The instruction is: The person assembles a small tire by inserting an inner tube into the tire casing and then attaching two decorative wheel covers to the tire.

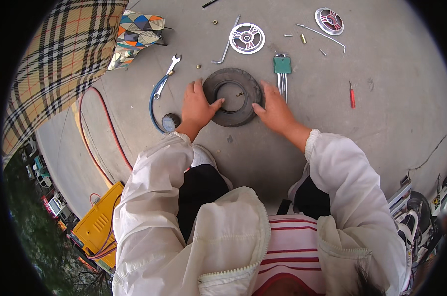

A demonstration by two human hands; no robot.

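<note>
A small black rubber tire [219,118] lies on the concrete floor between my hands, with a brass valve stem [239,93] showing in its open middle. My left hand [197,104] grips its left side, the thumb over the sidewall and the fingers along the outer tread. On the right side my right hand [276,109] clasps the tire the same way, thumb on the sidewall. The fingertips under and behind the rubber are partly hidden. Beyond the tire lies a silver wheel rim half [235,43], and a green-holder hex key set [282,65] is just past my right hand.
A second rim half [329,21], a bent rod [327,35], small bolts and a red screwdriver [352,97] lie right. Left are a wrench [173,63], a blue hose [152,109] with a gauge [170,121], a red hose [110,123] and a yellow machine [96,222].
</note>
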